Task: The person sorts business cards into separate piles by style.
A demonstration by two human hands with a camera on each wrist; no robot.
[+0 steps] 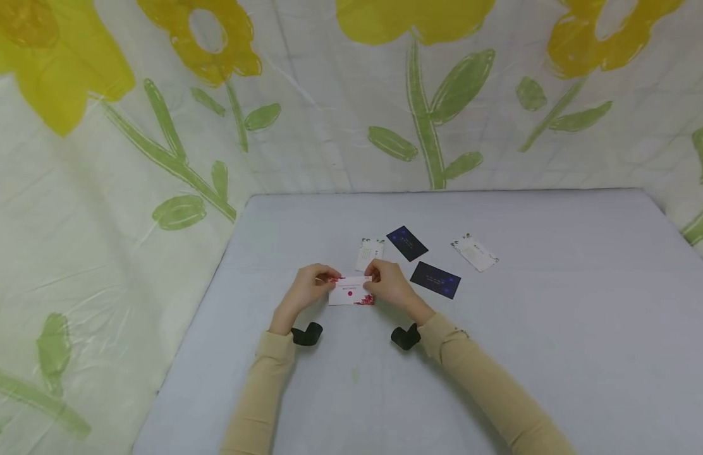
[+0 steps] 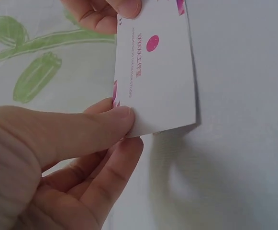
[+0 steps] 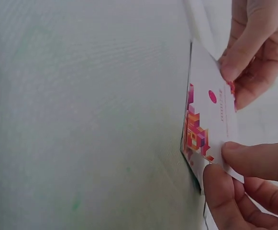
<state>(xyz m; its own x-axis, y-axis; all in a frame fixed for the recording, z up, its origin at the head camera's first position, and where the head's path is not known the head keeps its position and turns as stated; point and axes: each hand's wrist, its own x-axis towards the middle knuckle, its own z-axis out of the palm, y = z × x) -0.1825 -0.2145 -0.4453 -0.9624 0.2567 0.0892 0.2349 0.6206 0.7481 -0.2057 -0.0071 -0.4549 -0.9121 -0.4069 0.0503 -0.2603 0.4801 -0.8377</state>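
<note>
A white business card [image 1: 341, 298] with a pink dot and a pink-and-orange pattern is held between both hands, low over the table. My left hand [image 1: 308, 289] pinches its left end between thumb and fingers; the left wrist view shows that thumb [image 2: 112, 122] flat on the printed face of the card [image 2: 170, 91]. At the other end my right hand [image 1: 391, 284] pinches a corner, thumb on top and fingers below. Under the card [image 3: 206, 112] in the right wrist view, another patterned edge shows; whether it belongs to a second card I cannot tell.
Just beyond the hands lies a white card [image 1: 367, 255] with leafy corners. Two dark blue cards [image 1: 407, 243] rest to the right, and another white card [image 1: 475, 253] lies farther right. A flower-patterned curtain [image 1: 329, 126] borders the pale table [image 1: 556, 347].
</note>
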